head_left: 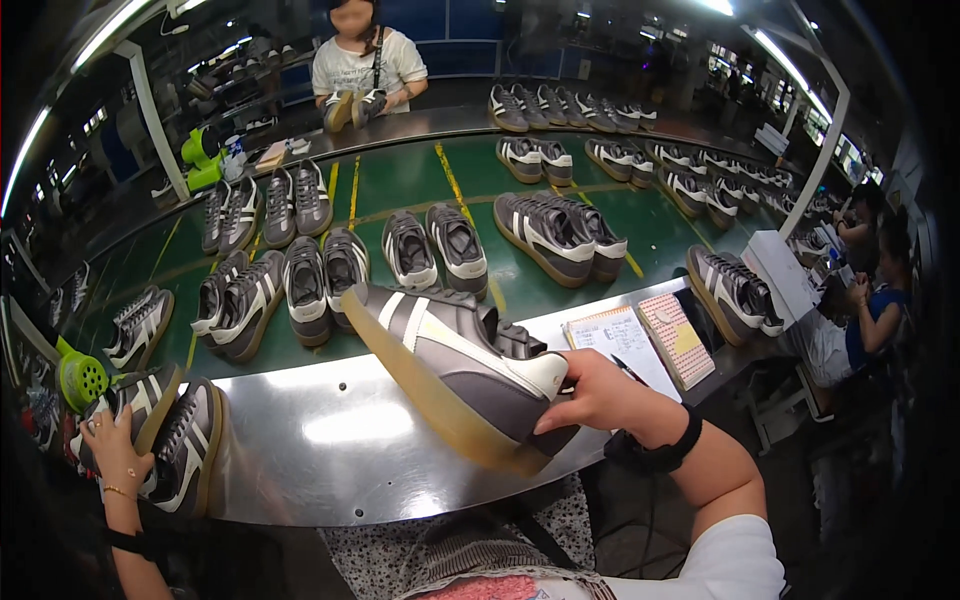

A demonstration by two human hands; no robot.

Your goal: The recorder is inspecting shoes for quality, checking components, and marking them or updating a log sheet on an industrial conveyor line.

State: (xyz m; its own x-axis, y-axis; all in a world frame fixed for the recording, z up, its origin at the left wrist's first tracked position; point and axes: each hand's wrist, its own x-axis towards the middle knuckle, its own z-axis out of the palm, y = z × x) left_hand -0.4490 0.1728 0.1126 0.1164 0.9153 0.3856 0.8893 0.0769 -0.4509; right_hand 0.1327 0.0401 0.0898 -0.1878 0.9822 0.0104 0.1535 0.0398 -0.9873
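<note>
My right hand (pixel 610 400) grips a grey sneaker (pixel 450 350) by its heel, thumb low on the back. White stripes cross its side, and its gum-coloured sole is tilted toward me, toe up to the left. Part of a second dark shoe (pixel 518 342) shows behind it; whether that one is also in my hand I cannot tell. At the far left my left hand (pixel 118 450) is closed over another grey sneaker (pixel 150 412), its tan sole turned to the right. Right beside that, a matching sneaker (pixel 190 450) stands on the metal ledge (pixel 290 450).
Pairs of like sneakers (pixel 240 300) stand along the green conveyor (pixel 395 165). An open notebook (pixel 625 345) with a pen and a patterned pad (pixel 676 340) lie right of centre. A green fan (pixel 82 380) is at left. Across the belt a person (pixel 370 65) holds shoes.
</note>
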